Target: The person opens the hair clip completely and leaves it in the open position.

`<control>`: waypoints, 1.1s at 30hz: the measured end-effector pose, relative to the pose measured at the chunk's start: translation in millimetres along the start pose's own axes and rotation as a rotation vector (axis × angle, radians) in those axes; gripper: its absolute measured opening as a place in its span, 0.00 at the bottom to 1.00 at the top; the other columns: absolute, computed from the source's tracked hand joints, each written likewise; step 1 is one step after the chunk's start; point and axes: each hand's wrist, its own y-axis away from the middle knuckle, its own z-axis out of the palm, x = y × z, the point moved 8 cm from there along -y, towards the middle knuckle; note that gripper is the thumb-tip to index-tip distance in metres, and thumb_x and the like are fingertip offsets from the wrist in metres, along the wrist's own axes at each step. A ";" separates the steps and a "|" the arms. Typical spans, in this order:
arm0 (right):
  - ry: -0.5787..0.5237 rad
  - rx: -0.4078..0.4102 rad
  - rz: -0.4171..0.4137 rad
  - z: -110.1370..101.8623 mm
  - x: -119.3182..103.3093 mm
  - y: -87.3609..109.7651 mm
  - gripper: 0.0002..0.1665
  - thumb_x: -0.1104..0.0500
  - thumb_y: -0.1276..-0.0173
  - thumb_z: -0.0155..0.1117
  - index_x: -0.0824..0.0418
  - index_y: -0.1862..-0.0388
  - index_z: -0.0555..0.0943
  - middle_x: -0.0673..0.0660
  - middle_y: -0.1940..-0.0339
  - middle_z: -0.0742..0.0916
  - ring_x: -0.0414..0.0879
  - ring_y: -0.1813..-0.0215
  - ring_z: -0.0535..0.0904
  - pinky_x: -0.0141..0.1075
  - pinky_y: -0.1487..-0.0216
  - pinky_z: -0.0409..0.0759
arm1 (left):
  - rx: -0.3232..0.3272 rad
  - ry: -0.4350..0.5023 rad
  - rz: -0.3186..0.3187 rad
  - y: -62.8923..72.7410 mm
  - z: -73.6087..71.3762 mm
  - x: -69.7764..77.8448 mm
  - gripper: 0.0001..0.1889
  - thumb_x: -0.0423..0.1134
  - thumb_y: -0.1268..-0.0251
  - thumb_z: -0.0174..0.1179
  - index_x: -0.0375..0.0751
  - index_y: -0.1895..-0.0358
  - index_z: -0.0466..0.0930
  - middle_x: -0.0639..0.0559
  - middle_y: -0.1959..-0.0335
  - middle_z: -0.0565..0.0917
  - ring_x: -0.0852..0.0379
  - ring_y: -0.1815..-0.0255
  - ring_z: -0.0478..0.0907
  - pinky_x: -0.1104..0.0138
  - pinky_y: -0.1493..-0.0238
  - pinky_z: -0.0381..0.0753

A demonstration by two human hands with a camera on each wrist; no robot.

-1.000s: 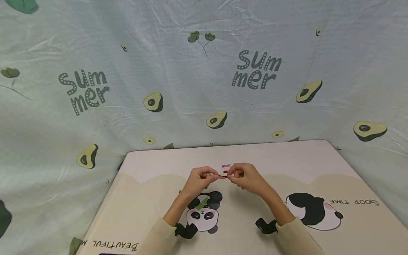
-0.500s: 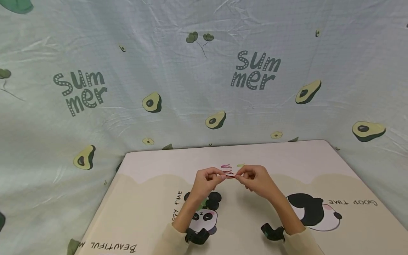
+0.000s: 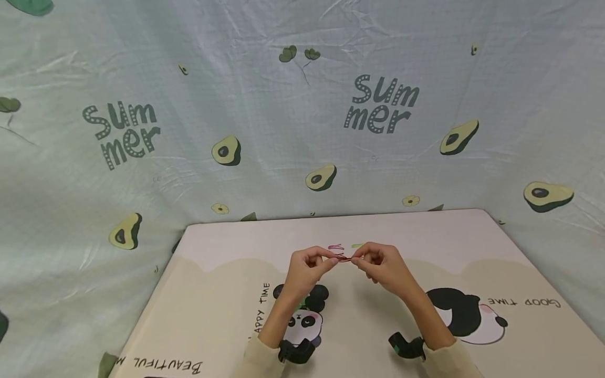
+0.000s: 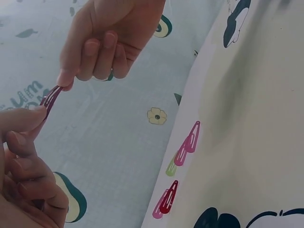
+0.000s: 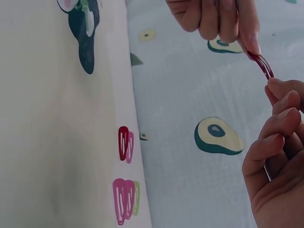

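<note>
A dark red snap hair clip (image 3: 344, 258) is stretched between both hands above the far part of the table. My left hand (image 3: 309, 270) pinches one end between thumb and forefinger. At the other end, the thumb and forefinger of my right hand (image 3: 383, 266) pinch it too. Seen from the right wrist, the hair clip (image 5: 261, 65) looks bowed, its slits showing. Other snap clips lie on the table behind the hands: a red clip (image 4: 169, 197) over a pink clip (image 4: 158, 209), and two overlapping magenta clips (image 5: 119, 202) beside a green clip (image 5: 137, 198).
The table (image 3: 222, 241) has a cream cover printed with pandas and lettering. A pale curtain (image 3: 264, 105) with avocado prints hangs behind its far edge. Each wrist wears a black camera mount (image 3: 296, 350). A dark edge shows at the bottom left of the head view.
Both hands have shifted slightly right with the hair clip between them, uncovering the green clip behind. The held clip's strips now look more bent. Both pinches stay in place.
</note>
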 end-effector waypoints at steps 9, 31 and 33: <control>-0.026 -0.012 -0.013 4.5 -1.5 2.6 0.02 0.65 0.29 0.68 0.64 0.61 0.85 0.57 0.84 0.77 0.38 0.83 0.68 0.32 0.83 0.69 | -0.018 -0.032 0.001 5.2 -2.3 3.3 0.08 0.35 0.33 0.70 0.35 0.57 0.89 0.54 0.83 0.66 0.66 0.80 0.60 0.72 0.77 0.60; -0.067 -0.033 -0.043 2.1 -5.3 3.4 0.03 0.69 0.29 0.66 0.63 0.61 0.85 0.54 0.84 0.76 0.38 0.84 0.68 0.32 0.85 0.69 | -0.060 0.011 -0.016 5.7 0.0 4.5 0.08 0.35 0.33 0.69 0.33 0.56 0.89 0.56 0.83 0.66 0.66 0.81 0.60 0.72 0.78 0.59; -0.065 -0.036 -0.050 2.5 -6.5 2.4 0.03 0.68 0.29 0.66 0.63 0.61 0.85 0.55 0.84 0.76 0.39 0.84 0.68 0.32 0.85 0.68 | -0.053 0.002 -0.016 5.4 -1.3 4.5 0.08 0.35 0.33 0.69 0.34 0.56 0.89 0.55 0.83 0.66 0.66 0.81 0.60 0.72 0.78 0.59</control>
